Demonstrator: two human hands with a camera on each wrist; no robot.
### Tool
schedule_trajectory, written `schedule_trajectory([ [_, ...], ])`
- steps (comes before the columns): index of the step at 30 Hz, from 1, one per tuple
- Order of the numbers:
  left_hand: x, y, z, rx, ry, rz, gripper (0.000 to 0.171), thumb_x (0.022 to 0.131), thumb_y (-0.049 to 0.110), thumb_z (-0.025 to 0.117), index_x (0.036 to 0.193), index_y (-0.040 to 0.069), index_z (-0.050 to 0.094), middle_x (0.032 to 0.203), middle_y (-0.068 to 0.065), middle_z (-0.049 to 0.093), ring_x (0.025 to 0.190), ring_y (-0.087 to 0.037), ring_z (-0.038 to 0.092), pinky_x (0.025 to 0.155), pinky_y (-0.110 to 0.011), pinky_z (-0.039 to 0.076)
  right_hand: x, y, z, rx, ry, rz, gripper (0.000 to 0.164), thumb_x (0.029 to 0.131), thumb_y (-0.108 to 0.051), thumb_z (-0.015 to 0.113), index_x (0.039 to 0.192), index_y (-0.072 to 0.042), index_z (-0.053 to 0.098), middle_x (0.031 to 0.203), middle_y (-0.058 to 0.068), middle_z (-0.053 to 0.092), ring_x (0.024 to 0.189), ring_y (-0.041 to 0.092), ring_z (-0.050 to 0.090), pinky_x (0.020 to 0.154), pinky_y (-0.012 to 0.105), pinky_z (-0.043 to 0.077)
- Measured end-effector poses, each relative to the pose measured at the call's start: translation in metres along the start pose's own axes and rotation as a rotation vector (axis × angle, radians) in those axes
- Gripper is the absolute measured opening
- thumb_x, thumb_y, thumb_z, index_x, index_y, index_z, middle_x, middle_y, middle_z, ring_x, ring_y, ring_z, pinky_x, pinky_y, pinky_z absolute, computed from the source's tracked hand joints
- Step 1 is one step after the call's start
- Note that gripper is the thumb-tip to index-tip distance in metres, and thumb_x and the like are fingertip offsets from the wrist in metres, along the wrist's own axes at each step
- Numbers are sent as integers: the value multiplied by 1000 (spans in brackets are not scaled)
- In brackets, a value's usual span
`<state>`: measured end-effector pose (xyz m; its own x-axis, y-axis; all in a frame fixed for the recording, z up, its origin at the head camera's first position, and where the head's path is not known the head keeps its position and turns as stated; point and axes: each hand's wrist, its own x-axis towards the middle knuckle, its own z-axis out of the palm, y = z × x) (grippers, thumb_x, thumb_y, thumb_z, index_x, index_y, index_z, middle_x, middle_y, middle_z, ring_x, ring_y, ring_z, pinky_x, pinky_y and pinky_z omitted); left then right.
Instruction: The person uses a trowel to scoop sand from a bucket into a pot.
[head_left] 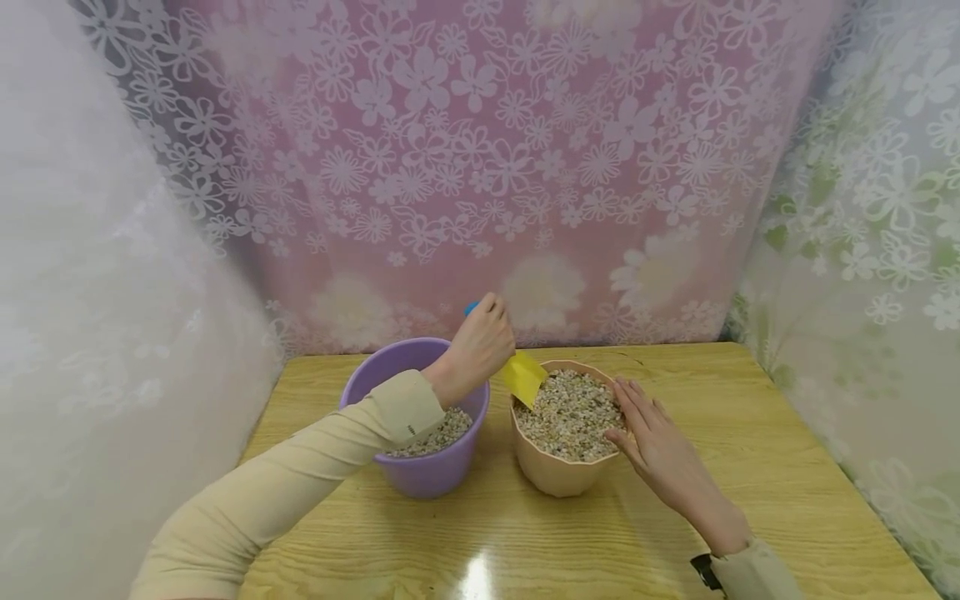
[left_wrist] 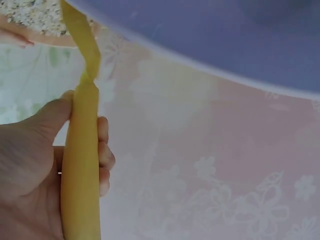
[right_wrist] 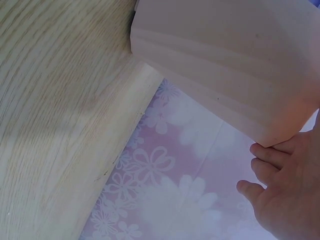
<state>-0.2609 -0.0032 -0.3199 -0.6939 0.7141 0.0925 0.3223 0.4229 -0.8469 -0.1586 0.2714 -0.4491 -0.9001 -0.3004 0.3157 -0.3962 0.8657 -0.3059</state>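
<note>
My left hand grips the handle of a yellow garden trowel with a blue end. In the left wrist view, thumb and fingers wrap around the trowel's handle. The blade tip meets the pale gravel-like grains inside a peach faceted pot. With fingers extended, my right hand rests against this pot's right rim; the right wrist view shows its fingertips at the pot's edge. Under my left forearm stands a purple bucket, holding a lower layer of similar grains.
Both containers stand side by side on a wood-grain table. Floral pink fabric hangs behind the back edge. Pale sheets enclose the left and right sides. A dark wristband circles my right wrist.
</note>
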Motion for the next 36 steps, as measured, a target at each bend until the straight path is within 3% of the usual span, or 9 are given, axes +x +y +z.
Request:
schedule_trajectory([
  [3, -6, -3, -2, 7, 43, -33, 38, 109, 17, 46, 71, 20, 51, 74, 1, 47, 76, -18, 36, 81, -31, 29, 0, 0, -1, 0, -1, -2, 71, 106, -38, 53, 159, 0, 24, 163, 22, 26, 151, 39, 22, 117, 60, 22],
  [5, -10, -6, -1, -20, 84, -61, 36, 109, 23, 45, 75, 19, 55, 75, 1, 50, 78, -18, 38, 82, -31, 31, 1, 0, -1, 0, -1, -4, 71, 106, -38, 53, 159, -1, 24, 163, 22, 27, 151, 39, 22, 117, 60, 22],
  [10, -19, -13, 4, -205, 130, -122, 47, 107, 50, 41, 84, 15, 63, 83, 1, 57, 82, -17, 45, 84, -31, 34, 0, 2, -2, -35, 3, -14, 72, 105, -39, 53, 159, -1, 24, 163, 22, 27, 151, 39, 23, 119, 58, 20],
  [15, -34, -22, 18, -423, 128, -196, 51, 102, 56, 49, 77, 12, 60, 80, -1, 57, 79, -18, 45, 81, -33, 34, 1, 2, -3, -76, 12, -36, 72, 105, -40, 53, 158, 0, 27, 161, 23, 30, 150, 40, 25, 120, 56, 18],
  [19, -52, -30, 36, -493, 194, -281, 51, 98, 55, 59, 76, 9, 61, 76, -2, 59, 75, -20, 45, 78, -34, 33, 2, 0, -6, -119, 14, -53, 74, 104, -43, 55, 157, 1, 29, 161, 23, 30, 151, 38, 24, 122, 54, 13],
  [24, -80, -42, 56, -508, 259, -365, 52, 93, 54, 66, 70, 9, 59, 71, -3, 59, 69, -20, 44, 74, -35, 32, 10, -12, -9, -178, 36, -124, 80, 99, -42, 63, 157, 0, 28, 161, 22, 31, 151, 37, 26, 121, 54, 16],
  [29, -106, -55, 68, -519, 220, -397, 52, 96, 50, 65, 64, 12, 50, 65, -2, 49, 63, -18, 38, 70, -34, 29, 31, -41, -3, -152, 63, -215, 79, 98, -40, 64, 157, 0, 29, 161, 22, 32, 149, 38, 29, 121, 53, 19],
  [34, -119, -55, 80, -465, 251, -411, 56, 91, 50, 71, 60, 12, 46, 60, -2, 45, 61, -15, 22, 66, -32, 26, 55, -74, 14, -94, 105, -313, 72, 103, -47, 52, 155, 0, 35, 160, 21, 34, 146, 39, 34, 117, 58, 26],
  [36, -122, -52, 85, -431, 216, -398, 56, 90, 52, 71, 61, 11, 47, 60, -1, 47, 61, -16, 23, 66, -32, 27, 64, -88, 22, -69, 107, -348, 71, 105, -53, 40, 155, -2, 36, 160, 19, 35, 146, 39, 35, 115, 60, 29],
])
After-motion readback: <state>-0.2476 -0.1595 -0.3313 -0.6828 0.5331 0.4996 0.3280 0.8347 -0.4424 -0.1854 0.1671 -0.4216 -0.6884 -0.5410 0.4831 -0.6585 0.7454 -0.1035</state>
